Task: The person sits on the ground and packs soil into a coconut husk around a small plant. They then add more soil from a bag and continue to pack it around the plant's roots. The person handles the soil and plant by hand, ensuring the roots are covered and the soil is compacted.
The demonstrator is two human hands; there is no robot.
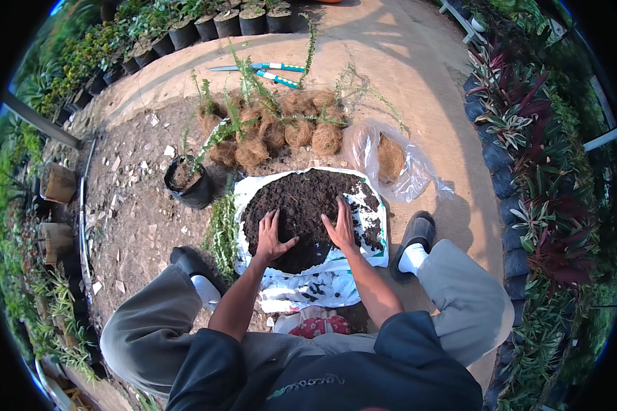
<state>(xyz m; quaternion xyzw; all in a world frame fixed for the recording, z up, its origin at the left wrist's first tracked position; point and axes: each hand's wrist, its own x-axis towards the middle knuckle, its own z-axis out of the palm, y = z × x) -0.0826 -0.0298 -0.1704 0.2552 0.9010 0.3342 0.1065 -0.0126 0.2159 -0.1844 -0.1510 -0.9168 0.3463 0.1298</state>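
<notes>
Dark potting soil [308, 198] lies heaped on a white plastic sack [314, 298] spread on the ground between my feet. My left hand [274, 239] rests on the left part of the heap, thumb and fingers apart. On the right side, my right hand [341, 226] touches the soil with its fingers pointing away from me and its thumb spread. Neither hand grips an object that I can see. Some white sacking shows through the thin soil right of my right hand. Fern fronds [223, 226] lie along the sack's left edge.
Beyond the sack sit several coir-fibre balls [298, 132], some with ferns. A clear plastic bag [362, 146] holds fibre. Hedge shears [267, 69] lie behind. A black pot [189, 191] stands left, near white shards. Potted plants [540, 221] line both sides.
</notes>
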